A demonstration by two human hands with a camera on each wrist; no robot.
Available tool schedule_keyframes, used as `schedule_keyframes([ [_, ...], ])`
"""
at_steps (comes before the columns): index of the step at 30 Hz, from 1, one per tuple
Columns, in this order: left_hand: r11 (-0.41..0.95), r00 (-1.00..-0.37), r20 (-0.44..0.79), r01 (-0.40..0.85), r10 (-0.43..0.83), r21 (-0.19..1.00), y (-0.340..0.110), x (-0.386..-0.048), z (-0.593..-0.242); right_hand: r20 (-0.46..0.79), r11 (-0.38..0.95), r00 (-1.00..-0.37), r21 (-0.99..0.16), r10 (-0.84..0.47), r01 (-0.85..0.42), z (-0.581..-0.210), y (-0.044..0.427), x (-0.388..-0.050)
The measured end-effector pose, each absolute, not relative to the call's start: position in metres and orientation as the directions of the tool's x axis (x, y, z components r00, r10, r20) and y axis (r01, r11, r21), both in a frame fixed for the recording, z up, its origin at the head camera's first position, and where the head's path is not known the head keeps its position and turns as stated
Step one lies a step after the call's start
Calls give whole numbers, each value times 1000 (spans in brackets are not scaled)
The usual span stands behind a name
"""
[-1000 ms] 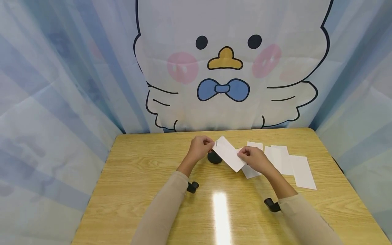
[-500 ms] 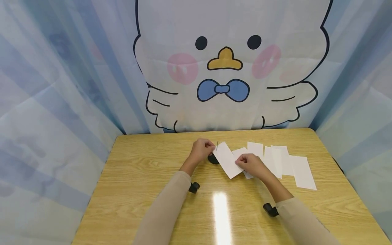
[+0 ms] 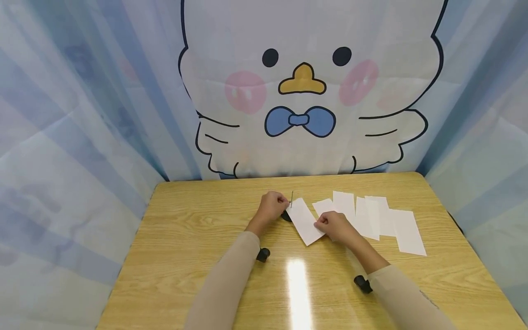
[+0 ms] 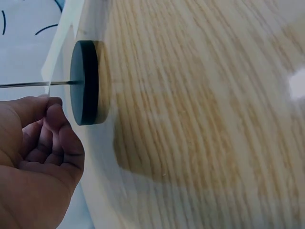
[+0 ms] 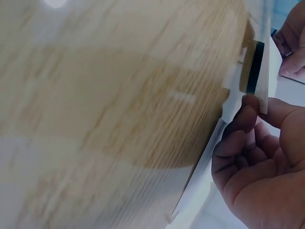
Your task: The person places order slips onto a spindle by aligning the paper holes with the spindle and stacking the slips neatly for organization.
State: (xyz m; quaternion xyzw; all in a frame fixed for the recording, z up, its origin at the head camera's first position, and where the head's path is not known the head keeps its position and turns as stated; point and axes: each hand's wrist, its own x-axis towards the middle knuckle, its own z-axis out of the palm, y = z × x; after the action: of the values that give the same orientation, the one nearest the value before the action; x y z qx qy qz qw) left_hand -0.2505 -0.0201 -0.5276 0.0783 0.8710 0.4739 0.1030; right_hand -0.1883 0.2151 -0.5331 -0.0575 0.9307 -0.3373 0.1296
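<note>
Both hands hold one white paper slip (image 3: 305, 223) above the table. The left hand (image 3: 270, 207) pinches its upper left corner, and the right hand (image 3: 336, 227) pinches its right edge. A thin metal spike (image 4: 62, 83) rises from a round dark base (image 4: 86, 83) and passes through the paper near the left fingertips, with a stretch of spike showing between paper and base. In the right wrist view the slip (image 5: 264, 71) is seen nearly edge-on in the right hand (image 5: 267, 162), with the base (image 5: 255, 67) behind it.
Several white slips (image 3: 410, 231) lie partly overlapping on the right part of the wooden table (image 3: 198, 275). A curtain (image 3: 305, 151) with a cartoon bird hangs behind the table's far edge, and more curtain stands at both sides.
The held paper has moved down along the spike, so more of the spike shows above it. Both hands have lowered with it, and the slip has turned to a steeper slant.
</note>
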Motion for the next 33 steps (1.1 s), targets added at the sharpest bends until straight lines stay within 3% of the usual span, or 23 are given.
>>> schedule_keyframes([
  [22, 597, -973, -73, 76, 221, 799, -21, -249, -539, -136, 855, -979, -515, -150, -60, -532, 208, -183],
  [33, 573, -970, -34, 115, 242, 811, -35, -243, -526, -58, 836, -988, -541, -141, -88, -522, 230, -180],
])
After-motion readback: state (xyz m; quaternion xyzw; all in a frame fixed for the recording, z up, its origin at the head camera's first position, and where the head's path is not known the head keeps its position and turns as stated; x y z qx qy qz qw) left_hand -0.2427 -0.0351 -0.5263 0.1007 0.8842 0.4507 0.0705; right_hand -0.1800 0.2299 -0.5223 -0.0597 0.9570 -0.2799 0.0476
